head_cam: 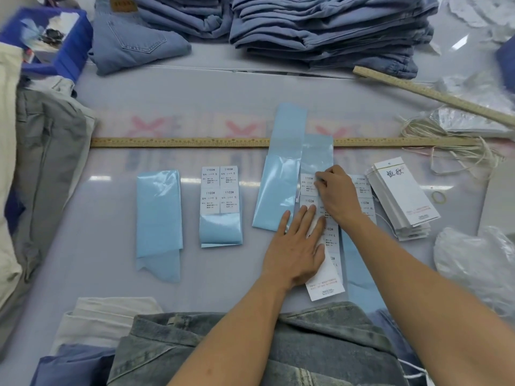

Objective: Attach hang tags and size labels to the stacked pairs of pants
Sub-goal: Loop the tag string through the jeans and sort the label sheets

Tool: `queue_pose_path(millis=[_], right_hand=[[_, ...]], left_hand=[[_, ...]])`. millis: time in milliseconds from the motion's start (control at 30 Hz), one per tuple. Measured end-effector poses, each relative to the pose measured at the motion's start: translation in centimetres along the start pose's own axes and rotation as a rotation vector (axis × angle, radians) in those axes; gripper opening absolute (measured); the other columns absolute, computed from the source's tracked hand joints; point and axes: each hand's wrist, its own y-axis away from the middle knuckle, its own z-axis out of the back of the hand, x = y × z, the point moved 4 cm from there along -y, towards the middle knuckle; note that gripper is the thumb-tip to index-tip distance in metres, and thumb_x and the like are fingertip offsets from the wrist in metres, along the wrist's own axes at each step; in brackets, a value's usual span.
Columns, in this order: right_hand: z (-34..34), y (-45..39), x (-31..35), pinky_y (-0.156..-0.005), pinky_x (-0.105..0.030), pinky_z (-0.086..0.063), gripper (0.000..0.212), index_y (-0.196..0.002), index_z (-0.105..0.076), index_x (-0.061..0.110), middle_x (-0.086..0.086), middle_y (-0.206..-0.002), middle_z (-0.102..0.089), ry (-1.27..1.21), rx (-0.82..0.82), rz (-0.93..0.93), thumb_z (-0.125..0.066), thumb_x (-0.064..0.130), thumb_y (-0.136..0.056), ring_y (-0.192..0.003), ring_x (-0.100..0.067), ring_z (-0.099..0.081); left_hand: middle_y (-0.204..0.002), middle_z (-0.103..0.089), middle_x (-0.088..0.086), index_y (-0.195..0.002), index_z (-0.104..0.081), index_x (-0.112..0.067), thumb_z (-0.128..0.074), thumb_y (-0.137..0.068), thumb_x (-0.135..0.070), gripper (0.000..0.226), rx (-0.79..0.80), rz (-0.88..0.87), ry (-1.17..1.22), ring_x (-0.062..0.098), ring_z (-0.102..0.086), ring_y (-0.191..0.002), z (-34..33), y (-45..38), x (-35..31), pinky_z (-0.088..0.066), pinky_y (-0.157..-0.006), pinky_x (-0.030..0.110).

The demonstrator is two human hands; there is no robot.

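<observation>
We are looking down on the worktop (237, 93), and the left hand (295, 246) is lying flat with its fingers straight and spread, pressing a white hang tag (327, 285) onto the surface near the front edge. The right hand (338, 195) is crossing just above it, its fingers curled and pinching at a white size label (308, 185) on a pale blue backing strip (317, 151); exactly how much of the label is lifting we cannot tell. More labels printed 1103# are sitting on a second strip (221, 213) to the left, and a bare folded strip (158, 215) is lying further left still. A stack of hang tags (404, 196) is waiting just right of the hands, with a rubber band (439, 196) beside it and loose cord (451, 146) behind. A wooden ruler (178, 142) is running across the middle of the worktop. The stacked blue pants (328, 29) are sitting well apart at the far edge, and a washed denim pair (306, 344) is lying at the near edge under our forearms.
</observation>
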Motion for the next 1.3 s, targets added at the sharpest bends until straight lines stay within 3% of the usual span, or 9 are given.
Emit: queue_pose_path(millis=[300, 533, 600, 700, 800, 933, 1100, 1200, 1300], right_hand=[[-0.4, 0.2, 0.4, -0.079, -0.035, -0.044, 0.021, -0.097, -0.070, -0.007, -0.019, -0.103, -0.062, 0.092, -0.101, 0.067, -0.054, 0.007, -0.100, -0.093, -0.033, -0.058], [-0.8, 0.0, 0.2, -0.089, -0.032, -0.042, 0.021, -0.113, -0.068, -0.003, -0.019, -0.117, -0.058, -0.090, -0.113, -0.071, -0.054, 0.005, -0.100, -0.105, -0.032, -0.057], [-1.1, 0.6, 0.4, -0.088, -0.029, -0.041, 0.020, -0.113, -0.067, 0.000, -0.017, -0.117, -0.057, -0.174, -0.168, -0.133, -0.053, 0.005, -0.101, -0.106, -0.031, -0.055], [-1.9, 1.5, 0.8, -0.089, -0.035, -0.042, 0.021, -0.114, -0.065, 0.001, -0.017, -0.115, -0.056, -0.198, -0.247, -0.134, -0.048, 0.006, -0.103, -0.105, -0.031, -0.051], [-1.8, 1.2, 0.3, -0.088, -0.031, -0.038, 0.022, -0.108, -0.065, 0.002, -0.015, -0.112, -0.059, -0.249, -0.255, -0.192, -0.045, 0.006, -0.103, -0.104, -0.030, -0.053], [-1.8, 0.4, 0.4, -0.091, -0.032, -0.039, 0.023, -0.112, -0.063, 0.007, -0.012, -0.116, -0.056, -0.242, -0.175, -0.213, -0.041, 0.008, -0.104, -0.105, -0.027, -0.051], [-2.6, 1.7, 1.0, -0.087, -0.036, -0.039, 0.028, -0.117, -0.058, 0.003, -0.015, -0.117, -0.054, -0.235, -0.270, -0.202, -0.038, 0.002, -0.099, -0.104, -0.031, -0.049], [-2.7, 2.9, 1.1, -0.088, -0.027, -0.035, 0.038, -0.127, -0.054, 0.004, -0.011, -0.120, -0.057, -0.305, -0.363, -0.227, -0.037, -0.004, -0.094, -0.110, -0.026, -0.049], [-2.2, 3.2, 1.4, -0.091, -0.035, -0.043, 0.045, -0.130, -0.053, 0.000, -0.015, -0.118, -0.057, -0.343, -0.432, -0.232, -0.036, -0.008, -0.088, -0.110, -0.030, -0.051]], left_hand=[[-0.171, 0.004, 0.006, -0.164, -0.005, -0.020, -0.019, -0.106, -0.045, 0.065, 0.018, 0.008, -0.004, 0.021, 0.009, -0.158, 0.1, 0.0, -0.1, 0.007, -0.125, 0.052], [-0.171, 0.005, 0.005, -0.164, -0.002, -0.021, -0.021, -0.105, -0.045, 0.066, 0.003, 0.000, 0.041, 0.020, 0.010, -0.157, 0.6, 0.1, -0.1, 0.006, -0.126, 0.051], [-0.172, -0.005, 0.004, -0.163, -0.013, -0.019, -0.031, -0.105, -0.043, 0.065, -0.046, -0.002, 0.136, 0.020, 0.003, -0.158, 1.1, 0.0, -0.1, 0.006, -0.127, 0.047], [-0.161, -0.034, 0.007, -0.142, -0.050, -0.016, -0.057, -0.097, -0.031, 0.048, -0.184, 0.035, 0.320, 0.024, -0.021, -0.153, 2.5, -0.5, 0.9, -0.002, -0.128, 0.040], [-0.125, -0.061, 0.007, -0.106, -0.069, -0.016, -0.072, -0.086, -0.023, 0.022, -0.355, 0.123, 0.173, 0.027, -0.053, -0.120, 4.0, -1.0, 1.7, -0.030, -0.103, 0.039], [-0.086, -0.058, 0.008, -0.081, -0.065, -0.007, -0.070, -0.089, -0.010, 0.010, -0.377, 0.145, 0.245, 0.027, -0.050, -0.079, 4.6, -1.9, 1.2, -0.041, -0.067, 0.037], [-0.100, -0.060, 0.011, -0.102, -0.067, -0.002, -0.052, -0.099, -0.002, 0.016, -0.311, 0.292, 0.573, 0.027, -0.057, -0.090, 5.1, -3.9, 2.7, -0.050, -0.077, 0.044], [-0.112, -0.063, 0.011, -0.121, -0.066, -0.004, -0.052, -0.096, 0.006, 0.031, -0.373, 0.242, 0.531, 0.027, -0.061, -0.101, 6.8, -6.4, 4.4, -0.051, -0.083, 0.039], [-0.123, -0.061, 0.008, -0.128, -0.065, -0.009, -0.057, -0.097, 0.001, 0.034, -0.218, 0.084, 0.386, 0.025, -0.054, -0.114, 7.5, -11.1, 5.7, -0.045, -0.087, 0.033]])
